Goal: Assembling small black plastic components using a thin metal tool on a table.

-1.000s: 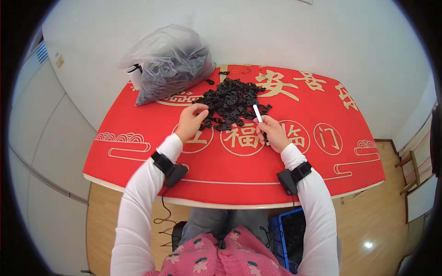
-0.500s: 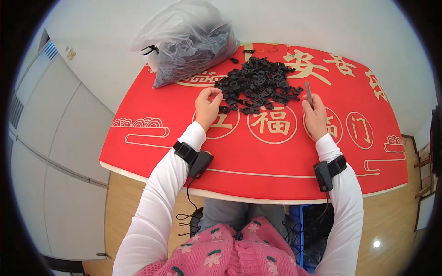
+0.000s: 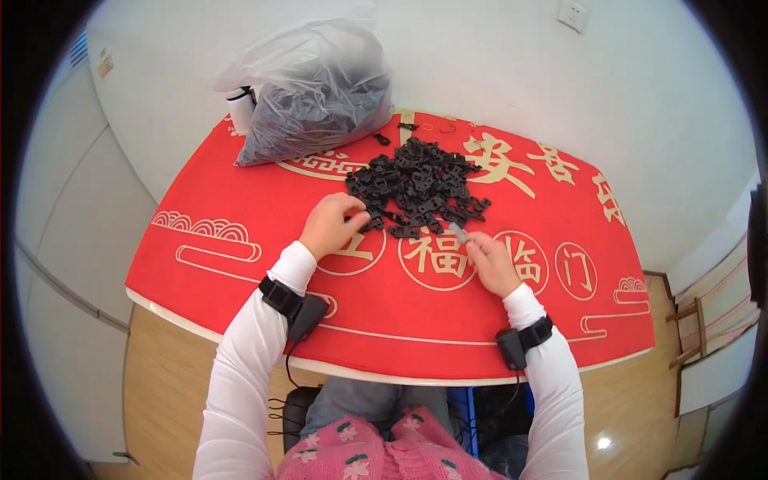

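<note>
A heap of small black plastic buckle-like pieces (image 3: pixel 416 180) lies on the red tablecloth in front of me. At its left edge, my left hand (image 3: pixel 332 226) is closed, with thumb and forefinger curled together beside some of the pieces. Whatever sits between those fingertips is too small to make out. My right hand (image 3: pixel 492 262) grips a slim, flat grey tool (image 3: pixel 458 233), its tip pointing up and left to the near right side of the heap. The fingers hide the tool's lower part.
Behind the heap to the left stands a large translucent plastic bag (image 3: pixel 320 104) filled with dark contents. Beside it is a white cylindrical container (image 3: pixel 240 110). A few loose black pieces (image 3: pixel 382 139) lie near the bag. The table's white edge (image 3: pixel 384 378) runs close to my lap.
My right hand has brought the grey tool inward and lowered its tip toward the heap. My left hand stays at the heap's left edge. The whole view has shifted.
</note>
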Demonstrator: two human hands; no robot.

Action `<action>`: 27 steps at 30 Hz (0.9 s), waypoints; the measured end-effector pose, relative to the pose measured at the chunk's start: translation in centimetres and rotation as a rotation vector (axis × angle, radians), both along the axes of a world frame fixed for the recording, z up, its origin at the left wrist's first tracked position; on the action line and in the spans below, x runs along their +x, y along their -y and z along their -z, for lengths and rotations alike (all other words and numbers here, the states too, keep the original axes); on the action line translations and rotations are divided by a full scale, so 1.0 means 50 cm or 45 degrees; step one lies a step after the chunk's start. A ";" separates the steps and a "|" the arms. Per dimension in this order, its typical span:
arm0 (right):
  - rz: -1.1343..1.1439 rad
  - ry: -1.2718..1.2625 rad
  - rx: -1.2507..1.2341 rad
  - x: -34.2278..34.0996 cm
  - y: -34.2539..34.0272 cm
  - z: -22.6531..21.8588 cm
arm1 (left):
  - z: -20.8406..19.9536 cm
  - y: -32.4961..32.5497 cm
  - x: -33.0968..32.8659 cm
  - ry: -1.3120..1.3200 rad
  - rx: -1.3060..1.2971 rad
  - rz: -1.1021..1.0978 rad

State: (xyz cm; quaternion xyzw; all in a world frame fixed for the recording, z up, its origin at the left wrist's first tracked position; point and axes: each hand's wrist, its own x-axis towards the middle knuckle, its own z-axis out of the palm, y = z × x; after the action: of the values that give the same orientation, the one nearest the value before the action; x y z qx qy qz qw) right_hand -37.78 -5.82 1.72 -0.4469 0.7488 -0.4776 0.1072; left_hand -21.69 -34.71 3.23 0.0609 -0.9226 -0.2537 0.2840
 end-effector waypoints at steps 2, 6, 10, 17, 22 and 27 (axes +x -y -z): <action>-0.061 -0.084 0.023 0.010 0.011 -0.010 | -0.010 -0.011 0.013 0.029 -0.084 0.023; -0.150 -0.206 0.104 0.040 0.012 -0.049 | -0.023 -0.024 0.026 0.134 -0.243 0.110; -0.130 -0.167 0.211 0.041 0.006 -0.057 | -0.047 -0.064 0.026 0.253 -0.119 0.173; -0.134 -0.224 0.239 0.051 0.003 -0.049 | -0.017 -0.114 0.036 0.219 -0.180 0.314; -0.102 -0.331 0.123 0.017 -0.007 -0.036 | -0.010 -0.118 0.002 0.256 0.098 0.392; -0.145 -0.273 0.010 0.011 0.021 -0.016 | -0.004 -0.094 -0.003 0.277 0.014 0.328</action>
State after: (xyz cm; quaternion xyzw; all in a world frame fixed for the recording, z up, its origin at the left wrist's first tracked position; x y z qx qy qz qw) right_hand -37.21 -6.86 2.50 -0.5366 0.7313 -0.4173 0.0553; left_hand -21.84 -30.01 3.45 -0.0292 -0.9467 -0.2850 0.1471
